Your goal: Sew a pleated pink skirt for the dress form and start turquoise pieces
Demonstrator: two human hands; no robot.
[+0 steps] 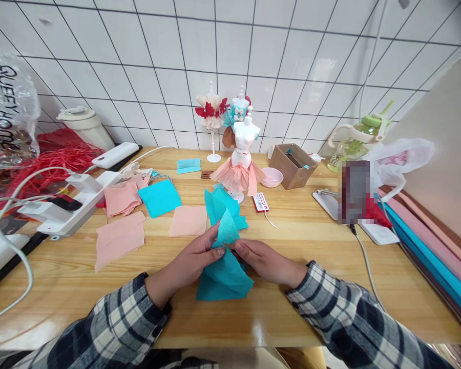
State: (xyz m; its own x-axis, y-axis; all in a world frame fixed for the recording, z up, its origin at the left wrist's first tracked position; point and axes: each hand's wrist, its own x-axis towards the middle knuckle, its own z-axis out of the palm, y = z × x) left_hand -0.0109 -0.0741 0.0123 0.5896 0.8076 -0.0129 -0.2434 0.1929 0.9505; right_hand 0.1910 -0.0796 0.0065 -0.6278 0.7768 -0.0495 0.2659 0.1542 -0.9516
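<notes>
My left hand [202, 252] and my right hand [261, 259] both pinch a teal crepe paper sheet [225, 279], gathered at its middle and fanning out above and below. Just behind it lie more teal crepe pieces [225, 205] on the table. Beyond these stands a small white dress-form figure [246, 134] with a peach crepe skirt [232, 177]. To the left are a flat teal square [160, 198], a peach square [188, 221], a larger peach sheet [120, 239] and a stack of peach pieces [122, 199].
Two decorated dress forms, one in cream and red [211, 118], stand near the tiled wall. A cardboard box [294, 166] and pink bowl [272, 177] sit right of them. Left are a power strip [80, 205] with cables and red shredded paper [57, 161]; right, crepe rolls [430, 246].
</notes>
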